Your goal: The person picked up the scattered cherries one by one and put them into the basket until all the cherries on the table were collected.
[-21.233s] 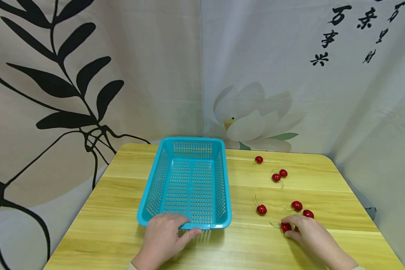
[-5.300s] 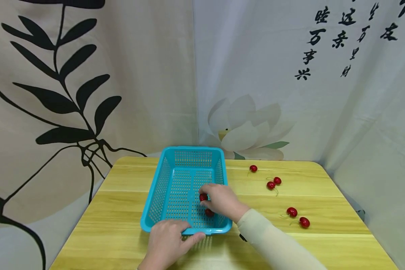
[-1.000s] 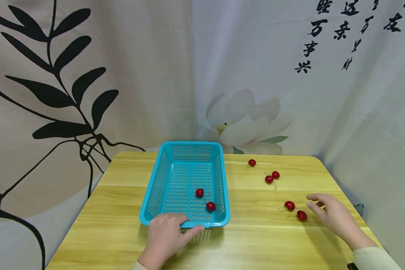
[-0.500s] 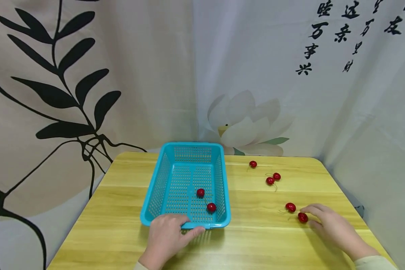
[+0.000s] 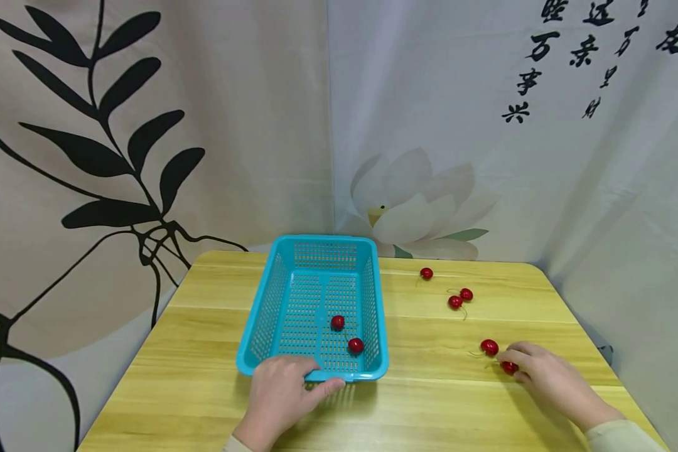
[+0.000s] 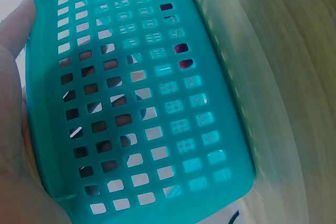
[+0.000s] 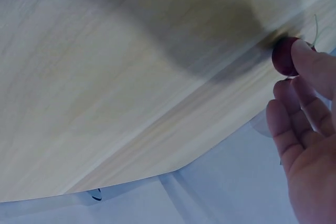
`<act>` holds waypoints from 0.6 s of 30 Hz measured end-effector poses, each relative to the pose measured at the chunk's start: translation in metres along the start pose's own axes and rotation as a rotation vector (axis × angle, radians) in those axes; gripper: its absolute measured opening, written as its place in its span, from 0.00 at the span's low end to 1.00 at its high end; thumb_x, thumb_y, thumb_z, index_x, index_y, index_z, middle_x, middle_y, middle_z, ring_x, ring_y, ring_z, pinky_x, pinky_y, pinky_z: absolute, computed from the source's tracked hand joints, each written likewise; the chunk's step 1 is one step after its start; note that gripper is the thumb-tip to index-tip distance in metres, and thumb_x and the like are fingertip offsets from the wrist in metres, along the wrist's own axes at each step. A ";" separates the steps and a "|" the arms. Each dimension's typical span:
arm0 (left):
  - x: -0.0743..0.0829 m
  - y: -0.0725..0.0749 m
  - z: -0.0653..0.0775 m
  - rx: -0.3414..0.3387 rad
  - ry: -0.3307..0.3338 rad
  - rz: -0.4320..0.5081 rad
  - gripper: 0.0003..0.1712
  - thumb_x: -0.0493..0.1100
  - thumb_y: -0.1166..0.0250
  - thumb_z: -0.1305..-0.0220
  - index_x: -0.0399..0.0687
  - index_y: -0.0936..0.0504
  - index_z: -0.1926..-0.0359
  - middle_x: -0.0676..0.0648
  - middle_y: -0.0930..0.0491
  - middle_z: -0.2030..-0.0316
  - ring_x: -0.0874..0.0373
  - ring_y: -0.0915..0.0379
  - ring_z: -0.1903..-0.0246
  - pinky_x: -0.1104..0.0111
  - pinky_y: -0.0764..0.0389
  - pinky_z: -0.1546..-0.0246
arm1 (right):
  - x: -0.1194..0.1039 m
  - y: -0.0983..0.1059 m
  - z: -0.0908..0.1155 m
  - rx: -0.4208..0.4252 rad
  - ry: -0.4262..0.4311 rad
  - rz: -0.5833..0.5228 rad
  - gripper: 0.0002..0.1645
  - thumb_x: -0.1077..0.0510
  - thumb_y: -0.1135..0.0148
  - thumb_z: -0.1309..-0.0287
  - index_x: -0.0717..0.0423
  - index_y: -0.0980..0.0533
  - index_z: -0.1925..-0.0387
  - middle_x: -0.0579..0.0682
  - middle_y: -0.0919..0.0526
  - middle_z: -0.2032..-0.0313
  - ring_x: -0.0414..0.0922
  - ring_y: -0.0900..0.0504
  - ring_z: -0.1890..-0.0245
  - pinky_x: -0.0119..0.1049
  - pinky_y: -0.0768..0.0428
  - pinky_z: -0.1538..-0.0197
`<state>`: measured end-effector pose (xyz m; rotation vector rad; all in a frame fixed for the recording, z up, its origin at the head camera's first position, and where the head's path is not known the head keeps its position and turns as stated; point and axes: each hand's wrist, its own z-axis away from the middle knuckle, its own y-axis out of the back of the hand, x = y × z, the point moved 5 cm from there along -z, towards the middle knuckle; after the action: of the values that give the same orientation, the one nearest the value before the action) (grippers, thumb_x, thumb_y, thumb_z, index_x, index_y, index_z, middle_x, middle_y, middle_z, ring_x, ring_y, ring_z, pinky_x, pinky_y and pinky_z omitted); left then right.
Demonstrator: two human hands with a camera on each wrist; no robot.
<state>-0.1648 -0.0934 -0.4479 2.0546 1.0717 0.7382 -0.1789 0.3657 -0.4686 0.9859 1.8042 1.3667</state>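
My left hand [image 5: 282, 395] grips the near rim of a blue plastic basket [image 5: 248, 336], thumb outside and fingers over the edge. In the left wrist view the basket's slotted wall [image 6: 157, 93] fills the picture, red showing through some holes. Two cherries lie in the basket, one cherry [image 5: 338, 322] behind the other cherry [image 5: 355, 346]. On the right, my right hand [image 5: 554, 380] pinches a dark red cherry [image 5: 509, 368] at the table; the right wrist view shows the thumb against this cherry [image 7: 285, 56], its green stem sticking up.
A cherry [image 5: 489, 348] lies just left of the right hand. Farther back are a touching pair, a front cherry [image 5: 455, 302] and a rear cherry [image 5: 466, 294], and a lone cherry [image 5: 426, 274]. The wooden table [image 5: 429, 408] ends at a printed cloth backdrop [image 5: 260, 125].
Two cherries have gone from the table into the basket since the earliest frame. Over the last second my right hand has come down leftward and closed its fingers on the nearest cherry.
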 end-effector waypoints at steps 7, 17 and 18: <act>0.000 0.001 -0.001 0.002 -0.004 -0.003 0.28 0.80 0.38 0.52 0.64 0.18 0.82 0.64 0.21 0.84 0.66 0.27 0.83 0.71 0.32 0.86 | -0.003 -0.004 0.000 0.008 0.018 0.014 0.28 0.68 0.22 0.61 0.45 0.17 0.55 0.44 0.20 0.58 0.43 0.20 0.62 0.45 0.18 0.64; -0.001 -0.002 0.000 -0.025 0.014 -0.009 0.29 0.81 0.39 0.51 0.67 0.22 0.84 0.67 0.27 0.86 0.67 0.31 0.85 0.71 0.35 0.86 | -0.004 -0.007 0.002 0.044 0.030 -0.003 0.28 0.68 0.21 0.63 0.44 0.18 0.57 0.43 0.17 0.59 0.44 0.19 0.60 0.48 0.18 0.61; -0.001 -0.002 0.000 -0.028 0.017 -0.008 0.29 0.81 0.40 0.52 0.67 0.23 0.84 0.67 0.27 0.86 0.67 0.31 0.85 0.71 0.35 0.86 | -0.004 -0.008 0.003 0.045 0.027 -0.002 0.28 0.68 0.21 0.64 0.44 0.18 0.58 0.43 0.17 0.58 0.45 0.19 0.59 0.48 0.18 0.60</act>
<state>-0.1664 -0.0932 -0.4496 2.0231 1.0722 0.7636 -0.1758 0.3618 -0.4766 0.9926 1.8634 1.3494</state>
